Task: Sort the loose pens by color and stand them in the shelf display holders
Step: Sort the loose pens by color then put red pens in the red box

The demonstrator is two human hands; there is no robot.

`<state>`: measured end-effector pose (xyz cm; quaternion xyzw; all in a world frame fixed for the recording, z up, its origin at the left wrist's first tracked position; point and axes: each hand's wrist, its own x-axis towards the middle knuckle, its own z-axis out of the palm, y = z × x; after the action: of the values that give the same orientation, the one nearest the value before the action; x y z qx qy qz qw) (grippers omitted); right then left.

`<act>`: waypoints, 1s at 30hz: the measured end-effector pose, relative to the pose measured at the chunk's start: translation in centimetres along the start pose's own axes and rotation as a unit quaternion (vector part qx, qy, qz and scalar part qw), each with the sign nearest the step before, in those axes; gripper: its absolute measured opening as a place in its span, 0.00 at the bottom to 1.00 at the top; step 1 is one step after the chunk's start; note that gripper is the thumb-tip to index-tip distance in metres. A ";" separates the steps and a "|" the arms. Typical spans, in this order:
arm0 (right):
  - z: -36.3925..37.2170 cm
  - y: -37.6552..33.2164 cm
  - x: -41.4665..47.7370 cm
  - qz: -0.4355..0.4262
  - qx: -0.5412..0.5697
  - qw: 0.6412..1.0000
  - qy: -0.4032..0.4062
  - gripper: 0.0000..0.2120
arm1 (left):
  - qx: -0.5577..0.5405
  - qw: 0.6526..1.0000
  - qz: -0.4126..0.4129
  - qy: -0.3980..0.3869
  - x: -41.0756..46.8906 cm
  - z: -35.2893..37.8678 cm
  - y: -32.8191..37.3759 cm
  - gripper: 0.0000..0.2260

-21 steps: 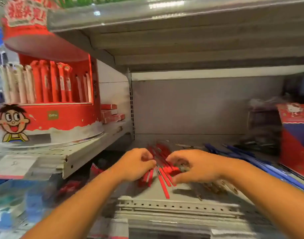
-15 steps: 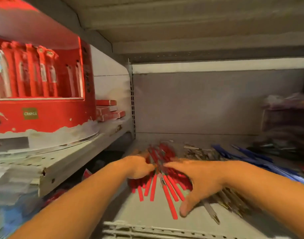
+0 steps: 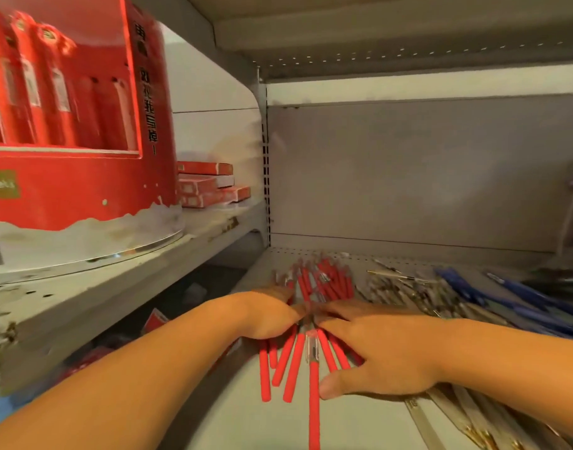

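Head view: red pens (image 3: 294,365) lie fanned on the shelf (image 3: 246,417), long axes running near to far, directly under both hands. The right hand (image 3: 376,355) presses flat on them, fingers spread. The left hand (image 3: 269,315) covers their left side, and I cannot tell whether it grips.

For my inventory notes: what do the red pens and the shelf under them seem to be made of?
Red pens: probably plastic, matte red barrels; one shows a clear, glossy section. Shelf: looks like painted sheet metal, pale grey and smooth, with small punched holes along its back edge.
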<state>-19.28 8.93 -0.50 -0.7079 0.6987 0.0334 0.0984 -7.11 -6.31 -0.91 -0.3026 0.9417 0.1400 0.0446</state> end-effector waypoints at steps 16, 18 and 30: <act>-4.5 5.9 9.3 0.174 0.063 0.977 0.107 0.21 | 0.013 0.989 -0.135 -0.057 -5.2 0.0 0.2 0.61; -4.3 6.3 10.9 0.200 0.064 0.976 0.063 0.22 | 0.019 0.990 -0.130 -0.058 -5.1 0.0 0.3 0.58; -4.7 6.4 13.6 0.264 0.073 0.962 0.019 0.18 | -0.021 0.993 -0.097 0.057 -3.2 1.3 1.0 0.32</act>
<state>-25.78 -5.33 1.04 -0.4900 0.8628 -0.0061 0.1243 -5.13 -3.34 -1.35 -0.4008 0.9058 0.1375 -0.0017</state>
